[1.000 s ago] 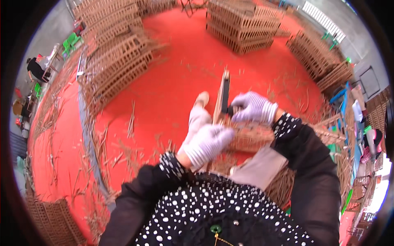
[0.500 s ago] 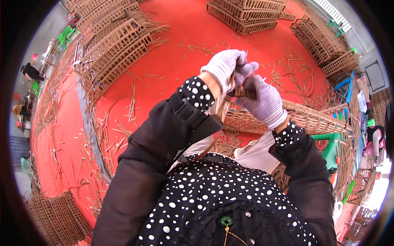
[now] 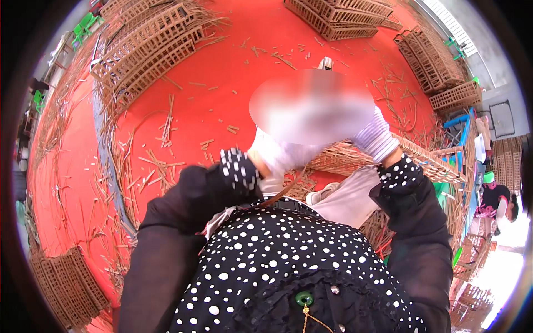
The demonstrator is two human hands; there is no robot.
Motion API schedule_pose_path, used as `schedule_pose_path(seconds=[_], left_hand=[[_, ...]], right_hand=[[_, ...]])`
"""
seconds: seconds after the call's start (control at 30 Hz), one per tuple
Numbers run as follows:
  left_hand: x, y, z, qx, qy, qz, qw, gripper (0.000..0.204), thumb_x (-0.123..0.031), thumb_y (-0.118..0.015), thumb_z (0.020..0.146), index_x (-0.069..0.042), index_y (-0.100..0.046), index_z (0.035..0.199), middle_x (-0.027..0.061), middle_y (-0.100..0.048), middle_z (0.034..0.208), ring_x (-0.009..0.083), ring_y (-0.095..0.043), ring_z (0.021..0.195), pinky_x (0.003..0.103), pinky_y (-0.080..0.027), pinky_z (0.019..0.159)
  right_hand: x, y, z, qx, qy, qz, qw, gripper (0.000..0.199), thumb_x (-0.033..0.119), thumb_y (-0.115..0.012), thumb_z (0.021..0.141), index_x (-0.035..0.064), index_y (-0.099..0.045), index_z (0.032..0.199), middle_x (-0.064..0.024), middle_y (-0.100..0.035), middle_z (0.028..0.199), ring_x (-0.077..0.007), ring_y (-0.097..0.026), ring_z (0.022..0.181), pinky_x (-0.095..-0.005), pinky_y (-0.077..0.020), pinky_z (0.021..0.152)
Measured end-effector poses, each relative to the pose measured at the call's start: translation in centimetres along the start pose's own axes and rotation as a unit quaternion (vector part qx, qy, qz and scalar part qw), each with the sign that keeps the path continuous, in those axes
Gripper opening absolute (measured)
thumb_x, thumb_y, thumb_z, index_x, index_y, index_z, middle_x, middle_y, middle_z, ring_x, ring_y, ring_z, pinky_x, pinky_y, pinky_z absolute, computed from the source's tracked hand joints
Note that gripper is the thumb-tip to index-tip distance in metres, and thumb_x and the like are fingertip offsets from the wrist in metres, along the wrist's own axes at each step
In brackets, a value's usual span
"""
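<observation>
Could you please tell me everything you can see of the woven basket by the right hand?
The woven basket is brown and looks like cane or wicker, closely woven. It sits by the light trouser leg, slanting down toward the picture's right. The right hand and black sleeve partly hide it. Its full shape does not show, and blur over the hand leaves any touch unclear.

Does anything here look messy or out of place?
Yes: loose brown strips lie strewn across the red floor in no neat order. A blurred patch over much of the left hand and right hand hides what they hold.
</observation>
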State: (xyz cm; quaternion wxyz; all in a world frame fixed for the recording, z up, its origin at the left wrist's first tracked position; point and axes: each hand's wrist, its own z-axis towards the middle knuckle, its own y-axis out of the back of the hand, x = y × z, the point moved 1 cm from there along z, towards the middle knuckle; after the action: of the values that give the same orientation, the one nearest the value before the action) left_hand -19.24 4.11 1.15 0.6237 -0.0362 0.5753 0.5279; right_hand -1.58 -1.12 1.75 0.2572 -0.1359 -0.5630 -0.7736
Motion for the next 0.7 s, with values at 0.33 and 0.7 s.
schedule_pose_path(seconds=[0.33,0.7], left_hand=[[11.9,-6.9,-4.9,-0.034,-0.037,-0.277,0.960,0.018,-0.025,-0.059,0.084,-0.009,-0.053,0.085,0.0108,-0.058,0.060,0.0263,-0.058,0.052,0.036,-0.044,0.045],[6.2,-1.7,-3.6,-0.084,-0.144,-0.009,0.986,0.038,-0.037,-0.073,0.067,-0.008,-0.059,0.088,0.0075,-0.058,0.080,0.0260,-0.057,0.077,0.036,-0.045,0.068]], right_hand=[[0.0,0.5,2.4,0.236,-0.205,0.269,0.911,0.033,0.011,-0.071,0.072,-0.0003,-0.056,0.100,-0.0037,-0.059,0.081,-0.0119,-0.054,0.076,-0.0281,-0.0461,0.070],[-1.9,0.8,4.0,0.366,-0.347,0.365,0.783,0.062,0.004,-0.074,0.059,0.0015,-0.048,0.116,-0.0040,-0.057,0.107,-0.0107,-0.053,0.098,-0.0257,-0.0458,0.083]])
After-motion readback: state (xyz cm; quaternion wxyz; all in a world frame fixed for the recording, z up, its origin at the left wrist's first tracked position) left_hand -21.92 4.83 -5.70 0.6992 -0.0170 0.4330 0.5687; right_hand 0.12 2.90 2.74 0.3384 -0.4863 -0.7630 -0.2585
